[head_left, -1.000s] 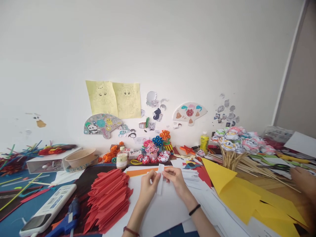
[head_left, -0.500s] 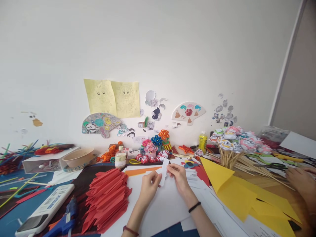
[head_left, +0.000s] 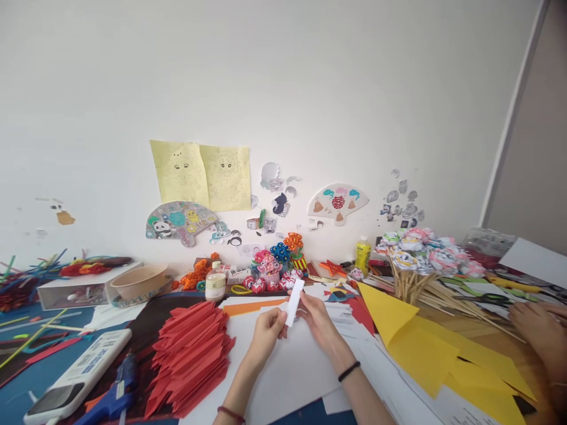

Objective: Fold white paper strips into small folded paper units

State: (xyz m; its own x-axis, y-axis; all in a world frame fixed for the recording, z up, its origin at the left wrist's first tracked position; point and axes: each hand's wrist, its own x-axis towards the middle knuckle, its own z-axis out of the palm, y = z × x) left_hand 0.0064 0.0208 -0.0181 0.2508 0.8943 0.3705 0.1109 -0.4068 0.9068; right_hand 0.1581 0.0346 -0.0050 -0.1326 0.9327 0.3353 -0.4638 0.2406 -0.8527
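A narrow folded strip of white paper [head_left: 295, 303] is held up between my two hands, above large white sheets [head_left: 292, 378] on the table. My left hand [head_left: 266, 332] pinches its lower end between thumb and fingers. My right hand [head_left: 315, 316] is closed on the strip's right side, with some fingertips hidden behind the paper. To the left of my hands lies a pile of folded red paper pieces [head_left: 190, 357].
Yellow sheets [head_left: 429, 354] lie to the right. At the left are a blue glue gun [head_left: 117, 389] and a white power strip [head_left: 80, 378]. A bottle [head_left: 215, 282] and paper flowers [head_left: 416, 251] stand behind. Another person's hand [head_left: 534, 327] is at the right edge.
The fingers of my right hand have shifted from the strip's upper right edge to behind it. The strip now looks narrower and more upright. My left hand keeps its pinch.
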